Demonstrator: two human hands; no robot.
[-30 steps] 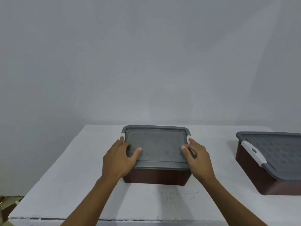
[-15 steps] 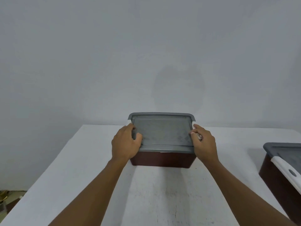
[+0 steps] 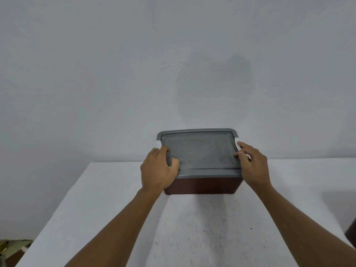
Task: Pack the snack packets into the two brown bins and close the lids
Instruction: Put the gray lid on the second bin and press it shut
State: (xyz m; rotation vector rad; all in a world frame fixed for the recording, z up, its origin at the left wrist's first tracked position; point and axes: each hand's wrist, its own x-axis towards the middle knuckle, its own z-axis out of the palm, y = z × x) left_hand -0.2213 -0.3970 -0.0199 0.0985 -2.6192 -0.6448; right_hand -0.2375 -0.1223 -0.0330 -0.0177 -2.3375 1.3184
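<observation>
Matt grey plastic lid (image 3: 200,151), glossy brown plastic bin (image 3: 202,185).

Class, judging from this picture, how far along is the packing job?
Done: the grey lid sits on the brown bin. In hand: the left hand and right hand grip its sides. Left: the other bin is almost out of view, so unchecked.

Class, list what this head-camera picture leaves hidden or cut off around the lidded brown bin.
1. Bin contents: head view, grey lid covers the brown bin.
2. Lid's side edges: head view, left hand and right hand cover them.
3. Head view, right frame edge: cuts off a dark shape.
</observation>
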